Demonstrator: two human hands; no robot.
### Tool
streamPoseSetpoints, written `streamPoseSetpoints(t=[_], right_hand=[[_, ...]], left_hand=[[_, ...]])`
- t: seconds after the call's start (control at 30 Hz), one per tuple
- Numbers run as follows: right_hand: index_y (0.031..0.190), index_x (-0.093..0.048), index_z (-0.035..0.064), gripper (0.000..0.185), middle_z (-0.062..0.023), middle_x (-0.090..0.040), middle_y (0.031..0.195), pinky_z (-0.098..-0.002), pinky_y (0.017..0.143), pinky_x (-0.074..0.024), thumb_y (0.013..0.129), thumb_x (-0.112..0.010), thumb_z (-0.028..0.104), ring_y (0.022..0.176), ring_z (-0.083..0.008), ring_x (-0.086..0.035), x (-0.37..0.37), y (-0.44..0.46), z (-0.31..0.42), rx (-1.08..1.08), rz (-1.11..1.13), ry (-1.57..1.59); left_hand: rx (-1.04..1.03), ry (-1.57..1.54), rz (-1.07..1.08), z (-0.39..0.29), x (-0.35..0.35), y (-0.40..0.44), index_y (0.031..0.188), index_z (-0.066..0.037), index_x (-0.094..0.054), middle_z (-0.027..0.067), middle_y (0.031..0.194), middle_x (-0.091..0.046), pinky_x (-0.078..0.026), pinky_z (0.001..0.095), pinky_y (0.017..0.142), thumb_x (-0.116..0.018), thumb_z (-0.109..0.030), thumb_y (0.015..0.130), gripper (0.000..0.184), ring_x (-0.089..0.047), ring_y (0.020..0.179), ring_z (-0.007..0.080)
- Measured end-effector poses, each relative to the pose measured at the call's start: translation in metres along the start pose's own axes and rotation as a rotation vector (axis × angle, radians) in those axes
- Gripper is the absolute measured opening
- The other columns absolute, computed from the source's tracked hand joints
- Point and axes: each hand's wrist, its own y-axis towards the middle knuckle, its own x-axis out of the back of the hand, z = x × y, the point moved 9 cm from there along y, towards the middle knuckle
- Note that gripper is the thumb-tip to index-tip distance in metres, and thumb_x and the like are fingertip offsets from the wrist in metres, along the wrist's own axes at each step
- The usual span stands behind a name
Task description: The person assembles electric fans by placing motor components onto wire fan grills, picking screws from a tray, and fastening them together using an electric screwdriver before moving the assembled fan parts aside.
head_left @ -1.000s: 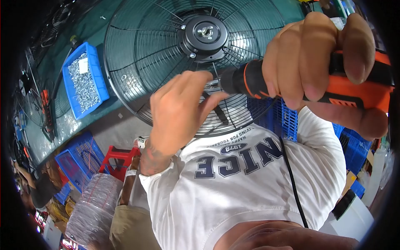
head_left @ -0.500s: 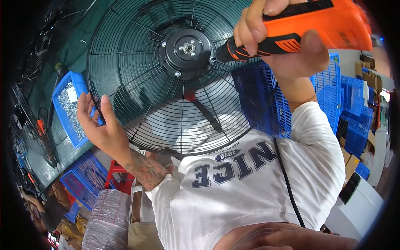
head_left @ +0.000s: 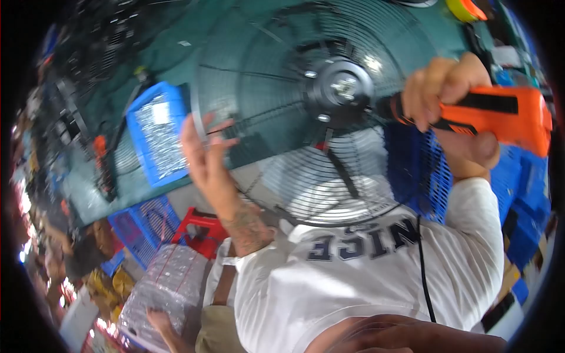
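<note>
A round black wire fan guard [head_left: 265, 112] with a black motor hub [head_left: 338, 88] at its centre is in front of me, blurred. My right hand [head_left: 450, 97] is wrapped round an orange and black power screwdriver [head_left: 500, 115]. The tool points left, its front end by the hub's lower right edge, where a screw head shows; the exact contact is unclear. My left hand [head_left: 209, 159] is at the guard's left rim, fingers spread and smeared, holding nothing that I can make out. Beside it lies a blue tray [head_left: 136, 126] of silver screws [head_left: 168, 144].
Tools and black parts lie on the green table [head_left: 94, 197] at the left. Below are a red stool [head_left: 200, 226], a blue crate [head_left: 132, 226] and a plastic-wrapped bundle [head_left: 170, 276], with another person's hand [head_left: 159, 320] by it. Blue crates [head_left: 521, 206] stand at the right.
My left hand has left the screwdriver's front end and moved to the guard's left rim, its fingers opening. The screwdriver's front end has moved from below the hub to its right side. The view has shifted.
</note>
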Motion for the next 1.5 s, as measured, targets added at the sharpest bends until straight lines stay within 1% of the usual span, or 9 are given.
streamPoseSetpoints(t=[0.5, 0.7, 0.87, 0.97, 1.1, 1.17, 1.23, 1.3, 1.5], right_hand=[[0.104, -0.051, 0.0062, 0.064, -0.0054, -0.055, 0.078, -0.0273, 0.061, -0.0492, 0.084, -0.078, 0.061, 0.061, -0.0127, -0.056, 0.001, -0.006, -0.015, -0.123, -0.323, -0.074], [0.094, -0.058, 0.0005, 0.053, -0.0072, -0.061, 0.072, -0.0286, 0.064, -0.056, 0.08, -0.082, 0.046, 0.063, -0.0149, -0.061, -0.018, 0.01, 0.004, -0.006, 0.13, 0.005], [0.095, -0.062, -0.0003, 0.049, -0.008, -0.063, 0.074, -0.0284, 0.059, -0.0537, 0.078, -0.085, 0.04, 0.064, -0.0166, -0.063, -0.003, 0.004, 0.002, -0.131, 0.01, 0.121], [0.088, -0.068, 0.0013, 0.047, -0.0081, -0.067, 0.077, -0.0302, 0.06, -0.0532, 0.066, -0.092, 0.036, 0.064, -0.02, -0.064, -0.045, 0.012, 0.03, -0.008, 0.499, -0.226], [0.101, -0.06, 0.0023, 0.05, -0.0069, -0.063, 0.072, -0.0387, 0.06, -0.0538, 0.095, -0.06, 0.052, 0.054, -0.0236, -0.058, 0.039, 0.0, 0.076, 0.293, 0.063, 0.37], [0.099, -0.063, -0.0026, 0.067, -0.0108, -0.055, 0.082, -0.0276, 0.074, -0.0394, 0.089, -0.052, 0.062, 0.083, -0.0166, -0.048, 0.123, -0.034, 0.075, 0.225, -0.756, 0.09], [0.103, -0.065, -0.0051, 0.068, -0.0099, -0.058, 0.083, -0.0271, 0.065, -0.0375, 0.093, -0.048, 0.06, 0.074, -0.0151, -0.047, 0.196, -0.055, 0.037, 0.111, -0.412, 0.413], [0.108, -0.061, -0.0011, 0.063, -0.0056, -0.054, 0.068, -0.0297, 0.047, -0.0337, 0.098, -0.048, 0.06, 0.05, -0.0135, -0.036, 0.237, -0.111, 0.018, 0.091, -1.029, 0.27], [0.11, -0.063, 0.004, 0.06, -0.0039, -0.053, 0.073, -0.026, 0.049, -0.0347, 0.104, -0.044, 0.06, 0.056, -0.0132, -0.045, 0.226, -0.183, -0.06, -0.091, -1.187, 0.435]], left_hand=[[0.362, -0.378, 0.304, 0.029, -0.017, -0.009, 0.148, 0.007, -0.034, 0.0326, 0.133, -0.059, -0.066, 0.04, 0.067, -0.046, -0.017, 0.097, 0.058, -0.072, 0.101, 0.0411], [0.506, -0.491, 0.547, 0.03, -0.034, -0.031, 0.15, 0.005, -0.031, 0.0319, 0.133, -0.06, -0.066, 0.0429, 0.072, -0.054, -0.029, 0.102, 0.063, -0.071, 0.109, 0.04], [0.523, -0.482, 0.439, 0.017, -0.037, -0.045, 0.146, 0.006, -0.037, 0.0301, 0.127, -0.064, -0.065, 0.0386, 0.069, -0.054, -0.023, 0.102, 0.055, -0.073, 0.103, 0.0379], [0.519, -0.429, 0.373, 0.012, -0.037, -0.05, 0.143, 0.006, -0.04, 0.0289, 0.123, -0.066, -0.064, 0.0371, 0.067, -0.053, -0.021, 0.101, 0.052, -0.074, 0.1, 0.0365], [0.481, -0.402, 0.37, -0.005, -0.043, -0.05, 0.14, 0.007, -0.042, 0.0276, 0.121, -0.067, -0.064, 0.0366, 0.065, -0.052, -0.017, 0.097, 0.05, -0.075, 0.097, 0.0352], [0.454, -0.4, 0.355, -0.014, -0.045, -0.055, 0.139, 0.007, -0.044, 0.0288, 0.122, -0.066, -0.064, 0.0361, 0.064, -0.052, -0.015, 0.095, 0.051, -0.075, 0.097, 0.0366], [0.445, -0.376, 0.328, -0.026, -0.043, -0.06, 0.139, 0.007, -0.044, 0.0294, 0.123, -0.066, -0.064, 0.0363, 0.064, -0.053, -0.015, 0.093, 0.052, -0.075, 0.098, 0.0374], [0.42, -0.327, 0.274, -0.04, -0.03, -0.059, 0.139, 0.008, -0.044, 0.0316, 0.124, -0.066, -0.064, 0.0378, 0.064, -0.055, -0.015, 0.089, 0.056, -0.074, 0.099, 0.0404], [0.14, -0.248, 0.123, -0.107, 0.033, -0.014, 0.138, 0.008, -0.045, 0.035, 0.118, -0.066, -0.064, 0.0399, 0.061, -0.054, -0.017, 0.09, 0.055, -0.075, 0.09, 0.0399]])
